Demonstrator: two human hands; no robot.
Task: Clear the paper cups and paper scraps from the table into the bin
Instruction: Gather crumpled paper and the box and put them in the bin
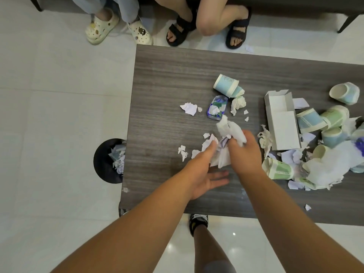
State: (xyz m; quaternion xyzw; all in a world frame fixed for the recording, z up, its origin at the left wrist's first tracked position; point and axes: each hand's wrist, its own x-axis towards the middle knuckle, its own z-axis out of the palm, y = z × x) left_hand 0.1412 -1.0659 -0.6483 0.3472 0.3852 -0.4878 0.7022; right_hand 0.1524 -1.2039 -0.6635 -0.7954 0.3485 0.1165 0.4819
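Observation:
On the grey wooden table [167, 79] my right hand [244, 154] grips a bundle of white tissue and paper scraps [229, 131]. My left hand [204, 170] lies flat with straight fingers, its upper fingers pressing the scraps from the left. A blue paper cup [226, 84] lies on its side farther back, beside a crumpled plastic wrapper [216, 108] and a tissue ball [237, 104]. Several more cups [309, 121] and scraps are heaped at the right. The black bin [104, 166], holding paper, stands on the floor left of the table.
An open white cardboard box [283, 123] lies between the scraps and the cup heap. Loose scraps [190, 108] dot the table's middle. Two seated people's feet [177, 32] are at the far edge. My own foot [198, 221] is at the near edge.

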